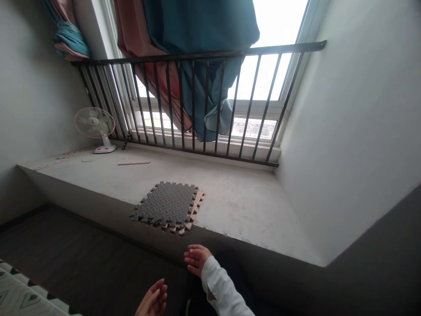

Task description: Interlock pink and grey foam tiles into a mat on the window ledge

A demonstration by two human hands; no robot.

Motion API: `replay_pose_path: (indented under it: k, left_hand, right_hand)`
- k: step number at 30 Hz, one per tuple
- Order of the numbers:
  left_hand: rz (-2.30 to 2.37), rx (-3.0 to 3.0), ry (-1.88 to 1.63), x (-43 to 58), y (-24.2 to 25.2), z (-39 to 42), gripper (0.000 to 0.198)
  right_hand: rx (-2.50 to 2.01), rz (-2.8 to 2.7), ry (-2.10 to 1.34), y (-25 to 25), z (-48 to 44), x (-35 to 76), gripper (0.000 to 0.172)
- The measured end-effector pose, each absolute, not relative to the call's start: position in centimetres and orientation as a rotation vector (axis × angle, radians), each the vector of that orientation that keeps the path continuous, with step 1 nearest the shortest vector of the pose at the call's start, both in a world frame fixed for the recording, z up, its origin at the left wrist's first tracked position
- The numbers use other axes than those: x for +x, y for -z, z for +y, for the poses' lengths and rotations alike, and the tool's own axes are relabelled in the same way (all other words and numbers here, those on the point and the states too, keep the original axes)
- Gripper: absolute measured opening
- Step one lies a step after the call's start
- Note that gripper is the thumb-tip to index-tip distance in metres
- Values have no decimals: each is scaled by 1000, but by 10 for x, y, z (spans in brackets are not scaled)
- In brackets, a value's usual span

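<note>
My right hand (196, 259), in a white sleeve, hovers in front of the dark face of the concrete window ledge (250, 206). Its fingers point left, loosely bent, and hold nothing. My left hand (153, 300) is lower, at the bottom edge of the view, palm turned inward, fingers stretched out and empty. Just above the right hand, a small stack of interlocking foam mat tiles (167, 204), dark grey on top and pink beneath, lies at the ledge's front edge. Neither hand touches the tiles.
A black metal railing (204, 101) stands in front of the window, with teal and pink curtains (197, 39) hanging over it. A small pink-and-white fan (94, 125) and a thin wooden stick (133, 163) are at the ledge's far left. Patterned matting (19, 294) covers the floor's bottom left corner.
</note>
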State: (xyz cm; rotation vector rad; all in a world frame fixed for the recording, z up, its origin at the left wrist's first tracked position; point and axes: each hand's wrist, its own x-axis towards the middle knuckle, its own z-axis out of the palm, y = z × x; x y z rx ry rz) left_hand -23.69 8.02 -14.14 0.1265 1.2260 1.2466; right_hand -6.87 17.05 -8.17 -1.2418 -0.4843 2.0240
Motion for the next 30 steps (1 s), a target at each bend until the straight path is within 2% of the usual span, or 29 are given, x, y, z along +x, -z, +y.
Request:
replay_pose_path:
  k: [4, 8, 12, 15, 17, 24, 30]
  left_hand:
    - [1539, 570, -1390, -222, 136, 121, 30]
    - [1843, 1344, -1349, -207, 117, 180, 22]
    - [2220, 1974, -872, -194, 98, 226, 20]
    - [2439, 2040, -491, -186, 93, 245, 21]
    - [2499, 2027, -410, -183, 94, 252, 22]
    - [2347, 2172, -628, -195, 109, 249, 4]
    - [2238, 2269, -893, -205, 122, 235, 7]
  right_hand:
    - [-1012, -443, -1947, 60, 170, -8, 30]
    - [-695, -291, -1924, 68, 159, 29, 34]
    - [-535, -225, -1861, 91, 150, 37, 33]
    - [-570, -201, -1833, 97, 150, 31, 31]
    - [-587, -209, -1844, 95, 150, 27, 30]
    - [-539, -191, -1868, 92, 152, 29, 30]
    - [-528, -173, -1870, 100, 153, 30, 32]
